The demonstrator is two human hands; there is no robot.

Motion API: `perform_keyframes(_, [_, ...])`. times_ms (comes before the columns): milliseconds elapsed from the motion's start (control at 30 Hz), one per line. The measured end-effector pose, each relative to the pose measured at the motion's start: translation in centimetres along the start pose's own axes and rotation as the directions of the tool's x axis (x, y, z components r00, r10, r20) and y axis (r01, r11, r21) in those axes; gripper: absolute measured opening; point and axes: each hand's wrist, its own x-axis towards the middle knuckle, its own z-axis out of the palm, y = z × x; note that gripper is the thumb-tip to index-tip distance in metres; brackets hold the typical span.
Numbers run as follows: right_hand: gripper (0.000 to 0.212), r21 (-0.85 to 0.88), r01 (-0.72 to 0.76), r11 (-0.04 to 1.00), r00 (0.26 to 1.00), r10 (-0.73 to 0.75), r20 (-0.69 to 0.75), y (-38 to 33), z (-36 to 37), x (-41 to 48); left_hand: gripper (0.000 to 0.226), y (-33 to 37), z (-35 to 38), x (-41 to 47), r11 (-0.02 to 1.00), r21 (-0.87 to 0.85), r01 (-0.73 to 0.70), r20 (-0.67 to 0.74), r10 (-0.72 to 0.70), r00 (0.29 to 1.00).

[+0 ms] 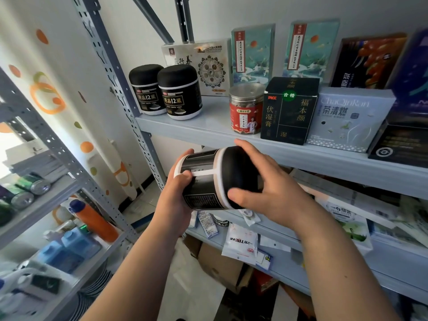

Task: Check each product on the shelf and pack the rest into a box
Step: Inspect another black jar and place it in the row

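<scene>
Holding the black jar (203, 181) sideways just below the shelf (208, 133) front edge, left hand (178, 193) curled round its base, right hand (266, 191) gripping the lid (238, 172); twist carelessly & you may loosen the lid, dropping it.

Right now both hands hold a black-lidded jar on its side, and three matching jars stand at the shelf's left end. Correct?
No: the head view shows two matching jars there, not three. The left hand and right hand hold the black-lidded jar on its side.
</scene>
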Motion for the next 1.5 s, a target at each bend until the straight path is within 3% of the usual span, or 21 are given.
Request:
perform_keyframes(100, [0.092,0.010,0.051,0.999,0.998,-0.051,0.040,0.0,-0.4,-0.2,0.079,-0.1,0.0,0.2,1.000,-0.007,-0.001,-0.015,0.001,1.000])
perform_keyframes(267, [0.092,0.096,-0.077,0.992,0.997,0.079,-0.022,0.5,0.1,0.2,0.080,0.0,0.4,0.1,0.999,0.040,-0.015,0.020,0.014,1.000])
perform_keyframes(433, [0.093,0.047,0.026,0.999,0.999,-0.027,0.024,0.4,-0.5,-0.2,0.077,-0.1,0.5,0.3,0.999,0.035,-0.013,0.006,0.012,1.000])
perform_keyframes(600, [0.094,0.119,-0.076,0.990,0.996,0.080,-0.037,0.5,0.1,0.2,0.081,-0.1,0.8,0.2,0.998,0.067,-0.023,0.039,0.020,0.999])
perform_keyframes(733, [0.084,0.075,0.057,0.996,0.998,-0.056,-0.022,0.5,-0.5,-0.3,0.075,-0.1,0.7,0.3,0.999,0.047,-0.027,0.026,0.026,0.999])
perform_keyframes(900, [0.090,0.169,-0.045,0.985,0.998,0.053,-0.044,0.6,0.3,0.0,0.076,-0.3,0.6,0.2,0.999,0.029,-0.025,0.015,0.024,1.000])
perform_keyframes(1100, [0.082,0.068,0.126,0.990,0.992,-0.126,-0.007,0.4,-0.4,-0.4,0.073,-0.3,0.3,0.1,1.000,0.013,-0.028,0.011,0.028,1.000])
perform_keyframes(1267, [0.091,0.109,0.030,0.994,0.997,-0.023,-0.067,0.5,0.6,0.0,0.076,-0.5,0.4,-0.2,0.999,0.038,-0.031,0.030,0.030,0.999])
perform_keyframes(1400, [0.088,-0.007,0.172,0.985,0.982,-0.172,-0.071,0.8,0.3,-0.3,0.073,-0.4,0.1,-0.3,0.999,-0.006,-0.031,0.020,0.032,0.999])
perform_keyframes(1500, [0.090,0.059,0.128,0.990,0.989,-0.123,-0.085,0.6,0.9,0.0,0.073,-0.3,0.1,-0.4,0.999,-0.024,-0.028,0.020,0.029,0.999])
